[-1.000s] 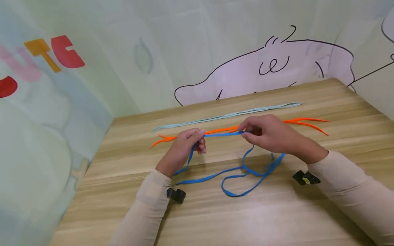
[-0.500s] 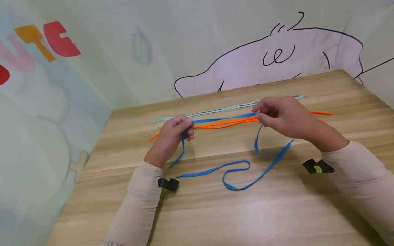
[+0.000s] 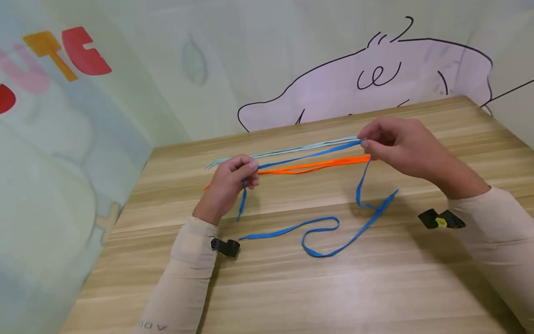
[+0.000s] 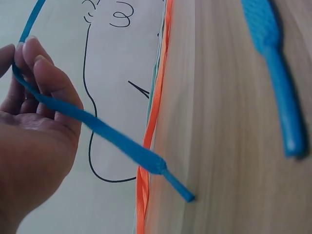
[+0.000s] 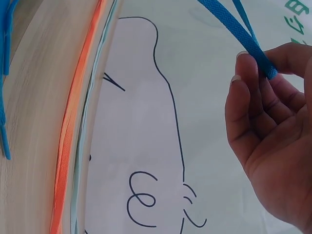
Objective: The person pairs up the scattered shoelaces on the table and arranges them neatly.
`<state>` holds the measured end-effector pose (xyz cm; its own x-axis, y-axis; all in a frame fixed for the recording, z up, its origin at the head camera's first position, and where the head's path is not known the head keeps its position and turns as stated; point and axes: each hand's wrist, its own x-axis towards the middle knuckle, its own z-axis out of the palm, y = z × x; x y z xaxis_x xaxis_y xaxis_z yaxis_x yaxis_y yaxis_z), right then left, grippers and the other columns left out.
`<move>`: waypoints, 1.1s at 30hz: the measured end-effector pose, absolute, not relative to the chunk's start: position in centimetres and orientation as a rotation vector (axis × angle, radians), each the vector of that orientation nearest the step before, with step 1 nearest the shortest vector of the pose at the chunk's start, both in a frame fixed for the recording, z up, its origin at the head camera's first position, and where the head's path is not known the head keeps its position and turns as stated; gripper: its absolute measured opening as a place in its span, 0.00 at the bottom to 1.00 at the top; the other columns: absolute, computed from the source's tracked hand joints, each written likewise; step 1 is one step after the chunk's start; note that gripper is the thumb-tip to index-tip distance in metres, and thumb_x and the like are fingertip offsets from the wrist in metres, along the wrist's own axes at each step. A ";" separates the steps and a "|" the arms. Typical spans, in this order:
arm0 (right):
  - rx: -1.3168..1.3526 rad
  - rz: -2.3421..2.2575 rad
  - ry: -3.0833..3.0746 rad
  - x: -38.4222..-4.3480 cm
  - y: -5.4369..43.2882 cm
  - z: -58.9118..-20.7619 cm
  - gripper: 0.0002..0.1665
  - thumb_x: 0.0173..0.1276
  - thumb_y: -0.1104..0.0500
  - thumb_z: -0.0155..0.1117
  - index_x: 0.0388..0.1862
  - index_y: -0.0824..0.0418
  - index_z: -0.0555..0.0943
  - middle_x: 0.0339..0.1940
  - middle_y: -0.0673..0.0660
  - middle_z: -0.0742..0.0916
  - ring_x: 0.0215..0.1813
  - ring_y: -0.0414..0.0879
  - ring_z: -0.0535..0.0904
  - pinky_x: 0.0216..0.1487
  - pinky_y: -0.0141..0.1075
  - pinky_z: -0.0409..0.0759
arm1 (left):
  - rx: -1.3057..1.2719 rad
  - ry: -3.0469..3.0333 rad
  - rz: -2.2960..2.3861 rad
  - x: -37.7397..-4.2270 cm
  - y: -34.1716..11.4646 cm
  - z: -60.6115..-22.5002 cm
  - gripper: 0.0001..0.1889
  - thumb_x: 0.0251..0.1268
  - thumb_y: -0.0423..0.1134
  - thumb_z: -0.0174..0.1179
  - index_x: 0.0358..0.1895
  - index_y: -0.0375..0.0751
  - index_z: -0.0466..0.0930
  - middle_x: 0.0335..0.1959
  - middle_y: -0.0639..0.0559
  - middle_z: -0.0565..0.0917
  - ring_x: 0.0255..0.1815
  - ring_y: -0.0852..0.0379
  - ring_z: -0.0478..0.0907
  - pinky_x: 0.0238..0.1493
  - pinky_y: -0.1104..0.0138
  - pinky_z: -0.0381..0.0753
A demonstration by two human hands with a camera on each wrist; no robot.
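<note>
A flat blue shoelace point(image 3: 308, 155) is stretched between my two hands above the table. My left hand point(image 3: 233, 178) pinches it between thumb and fingers, and a short tipped end point(image 4: 131, 151) hangs below that hand. On the other side my right hand point(image 3: 400, 144) pinches the lace at thumb and forefinger, seen also in the right wrist view, where the blue lace point(image 5: 243, 41) bends at the fingertips. From the right hand the lace drops to the table and touches or meets a blue length point(image 3: 329, 254) lying there in a loose curve; whether these join is unclear.
Behind the held lace, an orange shoelace point(image 3: 317, 165) lies folded lengthwise across the wooden table point(image 3: 292, 297). A pale teal shoelace point(image 3: 288, 150) lies roughly parallel, farther back. A printed cloth backdrop point(image 3: 267, 69) stands at the table's back and left edges.
My hands have moved apart, the right one farther right and away from me, drawing the blue lace longer between them. The left end has shortened, and loops on the table have loosened.
</note>
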<state>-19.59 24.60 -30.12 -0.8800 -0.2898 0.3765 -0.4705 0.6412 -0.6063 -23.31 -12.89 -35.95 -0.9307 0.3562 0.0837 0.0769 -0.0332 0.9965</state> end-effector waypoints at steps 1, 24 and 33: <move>0.615 1.069 -2.617 -19.7 24.7 -30.1 0.06 0.72 0.60 0.64 0.46 0.58 0.84 0.32 0.52 0.85 0.31 0.45 0.81 0.31 0.29 0.77 | 0.467 2.043 2.073 -23.3 -12.9 -36.0 0.13 0.75 0.39 0.58 0.43 0.28 0.74 0.30 0.48 0.79 0.31 0.54 0.76 0.35 0.67 0.76; 0.491 1.391 -2.545 -21.0 27.1 -30.7 0.09 0.74 0.61 0.62 0.50 0.63 0.81 0.33 0.57 0.84 0.32 0.50 0.80 0.35 0.29 0.81 | 0.370 2.116 1.983 -24.5 -14.0 -36.7 0.10 0.70 0.37 0.64 0.49 0.37 0.82 0.39 0.43 0.79 0.34 0.55 0.77 0.38 0.67 0.78; 0.532 1.440 -2.482 -21.2 27.0 -31.2 0.07 0.73 0.64 0.63 0.46 0.65 0.82 0.30 0.56 0.84 0.28 0.48 0.78 0.30 0.30 0.80 | 0.339 2.144 1.961 -24.5 -14.6 -37.1 0.12 0.71 0.39 0.63 0.51 0.36 0.82 0.42 0.38 0.78 0.35 0.54 0.78 0.42 0.63 0.79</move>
